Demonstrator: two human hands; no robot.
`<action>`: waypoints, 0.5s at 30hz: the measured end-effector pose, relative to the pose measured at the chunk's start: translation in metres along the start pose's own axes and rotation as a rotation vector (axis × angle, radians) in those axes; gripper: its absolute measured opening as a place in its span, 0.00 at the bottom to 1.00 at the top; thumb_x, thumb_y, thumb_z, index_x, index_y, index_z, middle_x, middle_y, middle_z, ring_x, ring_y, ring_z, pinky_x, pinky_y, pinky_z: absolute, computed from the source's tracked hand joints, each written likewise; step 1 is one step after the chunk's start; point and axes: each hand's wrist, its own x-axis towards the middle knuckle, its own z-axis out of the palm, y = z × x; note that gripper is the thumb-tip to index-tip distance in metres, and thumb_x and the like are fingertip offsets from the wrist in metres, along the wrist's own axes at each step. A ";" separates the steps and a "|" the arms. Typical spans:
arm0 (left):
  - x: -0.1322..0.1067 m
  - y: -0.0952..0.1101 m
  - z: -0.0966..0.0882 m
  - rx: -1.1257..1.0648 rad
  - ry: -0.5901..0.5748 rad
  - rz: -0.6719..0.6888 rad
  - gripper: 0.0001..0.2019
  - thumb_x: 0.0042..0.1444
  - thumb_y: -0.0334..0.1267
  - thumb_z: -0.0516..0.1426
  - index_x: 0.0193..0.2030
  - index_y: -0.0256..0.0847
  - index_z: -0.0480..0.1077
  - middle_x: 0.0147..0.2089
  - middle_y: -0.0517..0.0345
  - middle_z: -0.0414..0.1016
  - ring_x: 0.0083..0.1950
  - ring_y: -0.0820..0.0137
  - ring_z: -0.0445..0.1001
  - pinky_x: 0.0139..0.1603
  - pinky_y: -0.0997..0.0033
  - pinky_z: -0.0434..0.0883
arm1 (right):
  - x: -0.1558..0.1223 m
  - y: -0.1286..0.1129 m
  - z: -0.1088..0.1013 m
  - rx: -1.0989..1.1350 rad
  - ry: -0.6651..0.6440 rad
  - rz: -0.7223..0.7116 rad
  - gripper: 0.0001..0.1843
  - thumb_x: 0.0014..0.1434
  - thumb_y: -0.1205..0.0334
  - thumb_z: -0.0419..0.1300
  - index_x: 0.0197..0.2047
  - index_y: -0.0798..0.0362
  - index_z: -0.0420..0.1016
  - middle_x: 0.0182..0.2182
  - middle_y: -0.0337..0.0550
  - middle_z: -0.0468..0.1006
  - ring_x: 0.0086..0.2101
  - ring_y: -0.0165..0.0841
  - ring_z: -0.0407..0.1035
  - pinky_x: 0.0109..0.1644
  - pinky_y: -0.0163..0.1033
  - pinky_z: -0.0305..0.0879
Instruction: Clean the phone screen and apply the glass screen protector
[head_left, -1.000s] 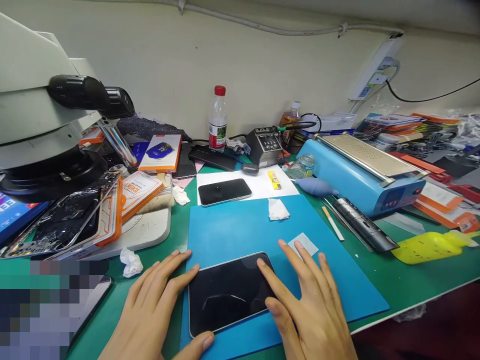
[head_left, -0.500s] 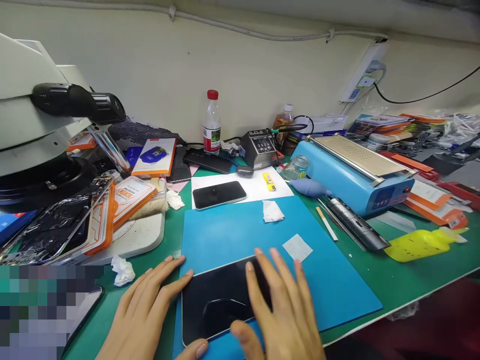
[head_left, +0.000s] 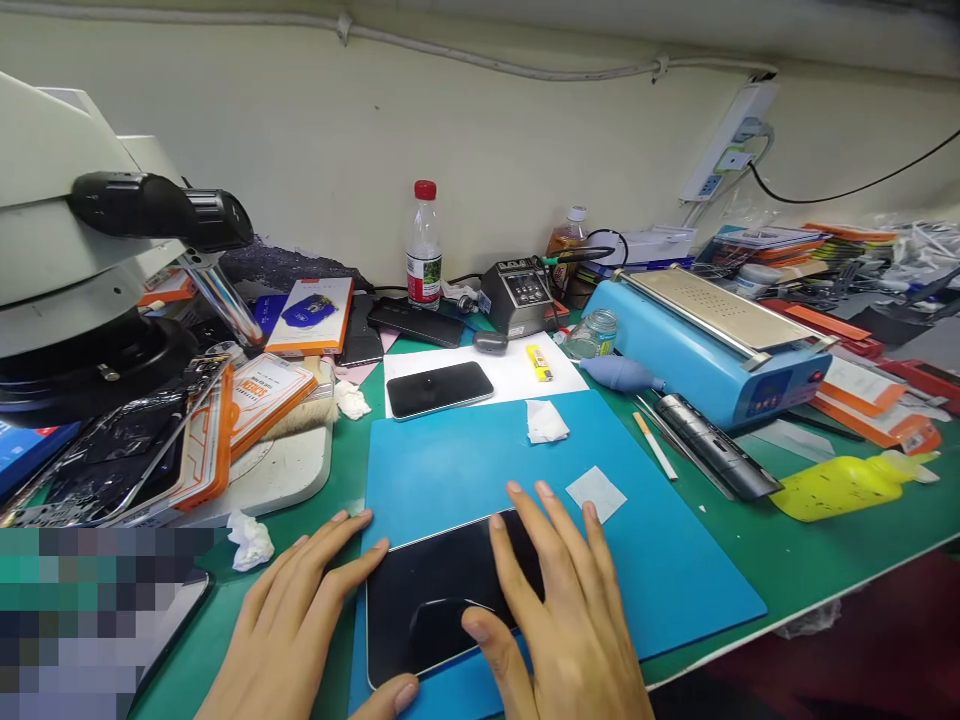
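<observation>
A black-screened smartphone (head_left: 439, 590) with a pale rim lies face up on a blue mat (head_left: 457, 460). My left hand (head_left: 292, 620) spans its left end, index fingertip at the upper corner and thumb at the lower edge. Over the right end, my right hand (head_left: 566, 610) is spread, with its fingers apart and partly covering the screen. The thumb of that hand hovers by the lower edge; whether the fingertips touch the glass I cannot tell. A small white square (head_left: 596, 494) lies just beyond the right fingers, and a folded tissue (head_left: 547, 421) farther back.
Another phone (head_left: 440, 388) and a yellow lighter (head_left: 539, 364) rest on white paper behind the mat. To the right are a cigarette (head_left: 655, 446), a yellow bottle (head_left: 840, 488) and a blue heating machine (head_left: 690, 345). A microscope (head_left: 97, 240) stands left.
The right hand has shifted very slightly, its fingers still spread over the phone's right end. The left hand and the phone keep their places on the mat.
</observation>
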 end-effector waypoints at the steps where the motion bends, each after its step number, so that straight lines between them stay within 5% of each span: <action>1: 0.000 -0.001 0.000 0.003 0.004 0.002 0.29 0.71 0.63 0.56 0.73 0.61 0.60 0.79 0.54 0.67 0.78 0.46 0.66 0.69 0.36 0.69 | 0.002 -0.002 -0.001 0.027 -0.011 -0.005 0.34 0.77 0.39 0.51 0.73 0.54 0.72 0.79 0.50 0.55 0.78 0.50 0.50 0.81 0.63 0.50; 8: 0.000 -0.002 0.002 0.030 -0.001 0.014 0.28 0.73 0.65 0.51 0.74 0.61 0.59 0.78 0.53 0.67 0.78 0.45 0.67 0.68 0.34 0.68 | 0.004 0.011 -0.010 0.000 0.002 0.076 0.24 0.79 0.45 0.50 0.69 0.38 0.76 0.77 0.44 0.61 0.77 0.47 0.52 0.77 0.66 0.58; 15: 0.001 0.000 0.002 0.043 0.016 0.027 0.29 0.73 0.68 0.48 0.73 0.60 0.60 0.78 0.53 0.69 0.77 0.48 0.67 0.69 0.38 0.65 | 0.005 0.000 -0.006 0.089 -0.003 0.038 0.30 0.78 0.43 0.51 0.70 0.53 0.75 0.78 0.42 0.60 0.78 0.43 0.49 0.84 0.54 0.42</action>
